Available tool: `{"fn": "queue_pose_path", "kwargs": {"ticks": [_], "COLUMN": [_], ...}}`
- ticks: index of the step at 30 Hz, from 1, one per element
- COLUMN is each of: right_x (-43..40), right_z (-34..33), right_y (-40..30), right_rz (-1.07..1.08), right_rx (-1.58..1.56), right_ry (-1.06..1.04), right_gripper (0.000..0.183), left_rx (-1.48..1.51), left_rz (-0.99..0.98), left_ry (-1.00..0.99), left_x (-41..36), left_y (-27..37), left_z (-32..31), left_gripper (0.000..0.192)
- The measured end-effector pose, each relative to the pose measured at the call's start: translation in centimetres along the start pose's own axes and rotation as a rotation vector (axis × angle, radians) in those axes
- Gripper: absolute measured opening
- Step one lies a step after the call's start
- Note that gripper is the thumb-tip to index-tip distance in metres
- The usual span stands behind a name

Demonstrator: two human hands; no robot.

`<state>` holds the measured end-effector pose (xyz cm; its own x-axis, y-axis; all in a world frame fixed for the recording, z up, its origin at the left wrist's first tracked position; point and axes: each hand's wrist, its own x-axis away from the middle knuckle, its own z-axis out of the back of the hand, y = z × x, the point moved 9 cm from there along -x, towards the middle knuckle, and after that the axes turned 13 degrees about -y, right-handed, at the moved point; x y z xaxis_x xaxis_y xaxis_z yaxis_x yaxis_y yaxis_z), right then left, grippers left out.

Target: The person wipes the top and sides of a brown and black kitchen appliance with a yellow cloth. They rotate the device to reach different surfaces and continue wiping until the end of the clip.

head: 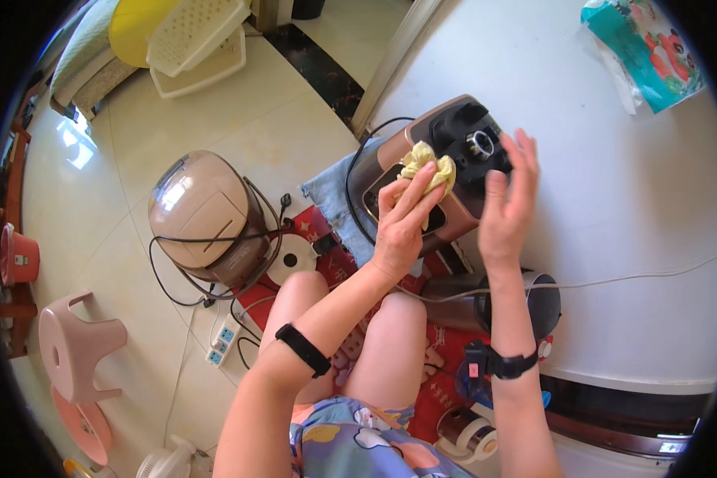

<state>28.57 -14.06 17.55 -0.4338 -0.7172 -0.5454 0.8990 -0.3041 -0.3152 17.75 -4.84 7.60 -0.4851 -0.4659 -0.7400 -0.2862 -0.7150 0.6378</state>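
Observation:
My left hand presses a crumpled yellow cloth against the control panel of a brown and rose-gold blender base. The base stands tilted in the view, its black jar seat with a metal-ringed coupling turned up and to the right. Beside that seat my right hand is raised, fingers apart and nothing held; whether its fingertips touch the base I cannot tell. Under the base lies a piece of blue denim. Part of the panel is hidden by my left hand and the cloth.
A rice cooker with a looped black cord sits on the left, near a power strip. A dark cylindrical appliance lies below my right hand. A red mat, pink stool and white wall surround me.

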Motion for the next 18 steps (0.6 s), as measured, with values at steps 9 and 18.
{"fn": "queue_pose_path", "kwargs": {"ticks": [9,18], "right_x": [0.1,0.0], "right_z": [-3.2,-3.1], "right_y": [0.1,-0.2], "right_rz": [-0.019,-0.022], "right_rx": [0.103,0.09], "right_ry": [-0.093,-0.092], "right_gripper": [0.051,0.046], "left_rx": [-0.076,0.118], "left_rz": [0.658,0.079], "left_ry": [-0.169,0.043], "left_x": [5.6,-2.3], "left_y": [-12.4,-1.0], "left_z": [2.1,1.6], "left_gripper": [0.067,0.046]}}
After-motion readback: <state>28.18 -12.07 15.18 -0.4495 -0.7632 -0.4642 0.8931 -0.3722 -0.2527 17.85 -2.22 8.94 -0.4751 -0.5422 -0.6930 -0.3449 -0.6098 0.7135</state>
